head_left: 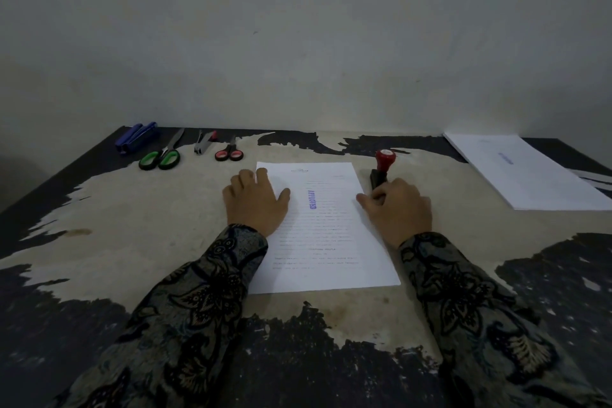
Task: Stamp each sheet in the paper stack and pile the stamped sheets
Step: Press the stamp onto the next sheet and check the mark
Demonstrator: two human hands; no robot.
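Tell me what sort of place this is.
Probably a makeshift office desk against a bare wall: a worn table holding a stamped sheet, a rubber stamp, a stapler and scissors.

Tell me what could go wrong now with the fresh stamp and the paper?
The blue ink mark may still be wet, and the left hand lies flat beside it on the white printed sheet: sliding could smear it. The right hand rests against the red-topped black stamp, which could tip.
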